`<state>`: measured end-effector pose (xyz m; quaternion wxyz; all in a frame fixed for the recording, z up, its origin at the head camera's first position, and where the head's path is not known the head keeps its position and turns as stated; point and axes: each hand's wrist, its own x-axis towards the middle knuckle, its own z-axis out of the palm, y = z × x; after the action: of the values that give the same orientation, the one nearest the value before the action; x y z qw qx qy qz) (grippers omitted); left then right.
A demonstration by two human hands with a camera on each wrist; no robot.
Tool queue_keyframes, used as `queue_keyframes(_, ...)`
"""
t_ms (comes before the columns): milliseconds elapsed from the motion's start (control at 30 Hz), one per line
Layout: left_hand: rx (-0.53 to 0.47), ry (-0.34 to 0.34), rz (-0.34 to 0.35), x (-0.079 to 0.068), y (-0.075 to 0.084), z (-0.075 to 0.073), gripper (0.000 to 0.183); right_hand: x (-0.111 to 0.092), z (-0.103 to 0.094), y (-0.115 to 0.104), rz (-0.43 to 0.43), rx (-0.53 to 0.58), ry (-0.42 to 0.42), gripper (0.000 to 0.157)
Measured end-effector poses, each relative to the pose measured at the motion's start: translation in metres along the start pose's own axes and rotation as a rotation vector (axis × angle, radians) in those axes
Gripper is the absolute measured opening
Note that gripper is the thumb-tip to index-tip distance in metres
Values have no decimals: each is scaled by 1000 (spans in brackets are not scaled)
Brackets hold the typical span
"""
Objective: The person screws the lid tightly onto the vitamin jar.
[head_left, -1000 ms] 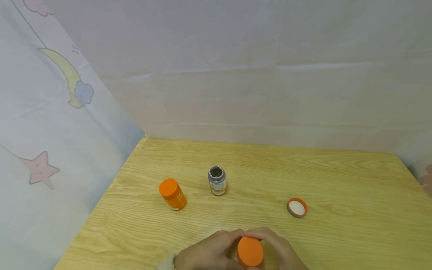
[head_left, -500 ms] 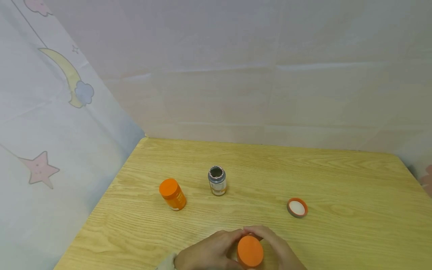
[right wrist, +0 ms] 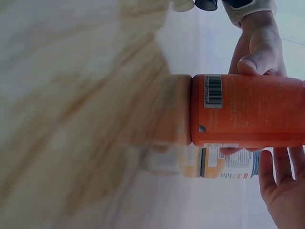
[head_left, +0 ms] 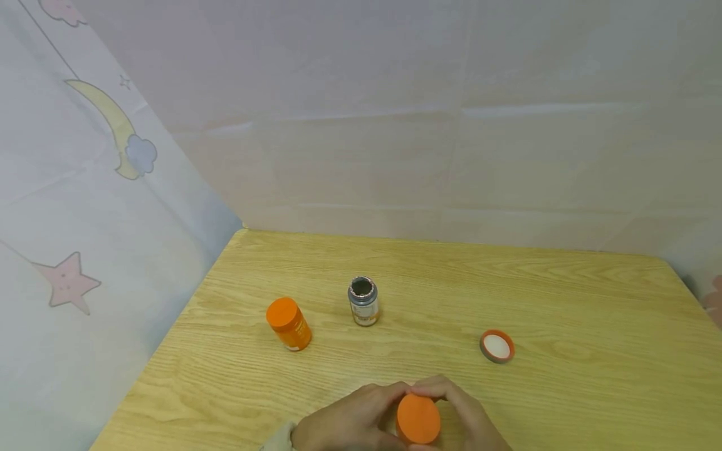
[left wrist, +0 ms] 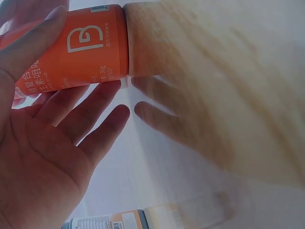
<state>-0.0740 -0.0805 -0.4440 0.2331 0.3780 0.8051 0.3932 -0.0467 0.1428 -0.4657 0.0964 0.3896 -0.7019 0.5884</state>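
Close to me on the table [head_left: 586, 388], my left hand [head_left: 351, 421] grips an upright orange jar [right wrist: 248, 112], my right hand [head_left: 472, 419] curls round its lid [head_left: 418, 418]; beyond sit an upturned cap [head_left: 497, 346], another orange jar [head_left: 289, 324] and, farthest, an uncapped grey bottle [head_left: 364, 310].

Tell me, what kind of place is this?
Probably an indoor corner, maybe a nursery or a makeshift play space: there's a wood-patterned table, a creased pale backdrop behind it, and a printed moon and star on the left.

Since half a second ago, the fingers [head_left: 449, 391] of the right hand [head_left: 472, 418] have drawn closer to the orange lid [head_left: 418, 419].
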Motion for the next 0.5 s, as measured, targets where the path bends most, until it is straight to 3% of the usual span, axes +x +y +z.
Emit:
queue_keyframes(200, 3, 0, 5, 1, 0, 0, 47, 2, 0, -1, 44, -42, 1, 70)
queue_keyframes(333, -21, -8, 7, 1, 0, 0, 54, 2, -3, 1, -2, -86, -44, 71)
queue_keyframes(500, 22, 1, 7, 0, 0, 1, 52, 1, -3, 2, -39, -78, -56, 67)
